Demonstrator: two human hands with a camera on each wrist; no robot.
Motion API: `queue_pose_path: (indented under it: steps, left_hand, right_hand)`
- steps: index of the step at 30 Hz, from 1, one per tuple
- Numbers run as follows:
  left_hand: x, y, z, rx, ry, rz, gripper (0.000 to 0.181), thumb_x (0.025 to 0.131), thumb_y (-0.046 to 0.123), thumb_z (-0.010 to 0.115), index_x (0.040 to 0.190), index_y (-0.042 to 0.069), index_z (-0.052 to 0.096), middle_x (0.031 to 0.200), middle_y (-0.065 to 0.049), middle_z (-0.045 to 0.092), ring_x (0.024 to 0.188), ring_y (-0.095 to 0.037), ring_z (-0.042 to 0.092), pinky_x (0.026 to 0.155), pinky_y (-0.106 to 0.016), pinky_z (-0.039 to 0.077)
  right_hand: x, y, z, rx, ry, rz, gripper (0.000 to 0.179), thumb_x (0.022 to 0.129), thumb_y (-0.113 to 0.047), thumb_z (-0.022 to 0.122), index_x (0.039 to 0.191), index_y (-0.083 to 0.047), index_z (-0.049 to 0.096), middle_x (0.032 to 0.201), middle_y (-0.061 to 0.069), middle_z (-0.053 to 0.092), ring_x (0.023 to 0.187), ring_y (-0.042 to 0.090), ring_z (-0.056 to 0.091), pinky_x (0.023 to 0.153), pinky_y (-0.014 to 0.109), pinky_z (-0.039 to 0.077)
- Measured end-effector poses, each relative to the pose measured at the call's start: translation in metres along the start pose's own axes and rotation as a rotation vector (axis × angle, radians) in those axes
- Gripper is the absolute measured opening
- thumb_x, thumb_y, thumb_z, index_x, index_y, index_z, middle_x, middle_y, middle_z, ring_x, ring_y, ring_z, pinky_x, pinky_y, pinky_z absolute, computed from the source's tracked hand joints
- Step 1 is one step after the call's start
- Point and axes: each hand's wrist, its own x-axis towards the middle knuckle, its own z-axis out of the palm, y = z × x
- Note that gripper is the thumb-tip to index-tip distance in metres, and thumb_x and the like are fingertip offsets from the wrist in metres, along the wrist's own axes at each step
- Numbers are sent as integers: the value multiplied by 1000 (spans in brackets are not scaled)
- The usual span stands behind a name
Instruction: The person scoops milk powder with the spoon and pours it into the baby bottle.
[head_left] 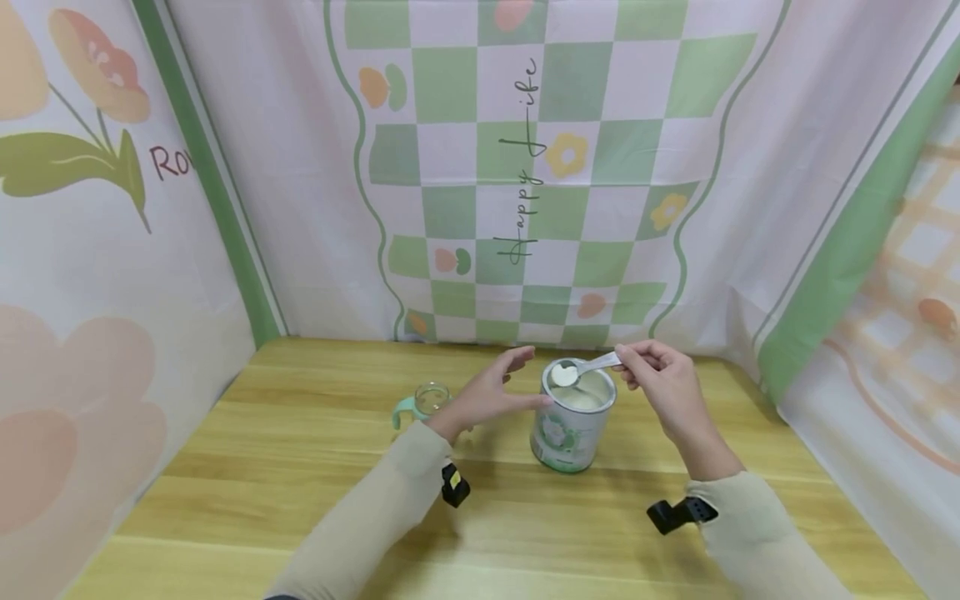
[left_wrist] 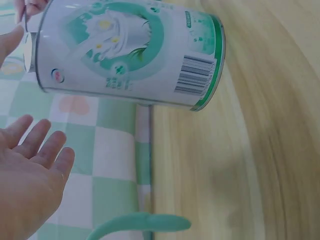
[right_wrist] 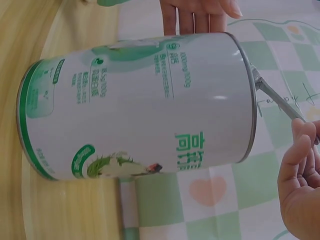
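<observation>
An open milk powder can (head_left: 567, 437) stands upright on the table, white with green print, pale powder (head_left: 581, 398) visible inside it. My right hand (head_left: 663, 387) pinches the handle of a scoop spoon (head_left: 600, 362) from the right side. The spoon's bowl, heaped with white powder (head_left: 564, 374), is over the mouth of the can. On the can's left, my left hand (head_left: 491, 394) is spread, its thumb tip right at the rim. Its fingers (left_wrist: 50, 148) are apart and extended in the left wrist view.
Behind my left wrist stands a clear glass cup (head_left: 432, 397) with a mint green handle (head_left: 402, 410), partly hidden by that arm. A printed checkered cloth (head_left: 510, 150) hangs behind the wooden table (head_left: 525, 533). More printed cloth hangs on both sides.
</observation>
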Motion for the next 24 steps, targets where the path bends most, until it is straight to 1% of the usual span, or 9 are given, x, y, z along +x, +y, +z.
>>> queue_pose_path:
  steps: [2,6,12,14,18,24]
  left_hand:
    - [-1,1,-4,13,1,10,88,85,43,80,156,16,35,156,3,40,142,-14,35,117,-36,28]
    - [-6,7,-12,39,1,13,88,86,43,80,156,16,35,155,1,41,142,-15,36,117,-36,28]
    - [-13,12,-26,41,7,16,81,86,44,79,153,23,38,154,2,42,141,-17,36,117,-38,27]
    - [-16,12,-31,42,6,16,81,86,47,79,153,25,39,154,4,42,141,-16,36,117,-39,27]
    - [-21,11,-39,51,9,16,81,85,48,79,153,25,40,152,6,42,141,-16,36,117,-41,27]
    - [-30,9,-48,71,39,16,80,85,47,79,152,23,42,152,3,45,140,-16,39,116,-44,29]
  right_hand:
    - [1,-2,3,23,0,-6,34,98,-25,68,102,8,64,83,5,70,71,11,63,63,19,54]
    - [2,-6,10,69,-11,-10,33,98,-21,69,102,11,64,81,4,70,70,10,63,62,20,54]
    - [4,-11,20,87,-33,-11,36,98,-22,69,103,13,61,79,-1,69,70,9,64,63,20,56]
    - [5,-12,24,97,-42,-9,36,98,-22,69,103,13,62,78,-2,68,70,8,64,63,20,56]
    - [7,-13,33,100,-59,-12,33,98,-21,68,103,11,62,78,-3,68,70,9,64,65,21,57]
    - [8,-14,46,102,-82,0,33,99,-22,67,103,10,63,79,-1,68,73,14,65,69,24,58]
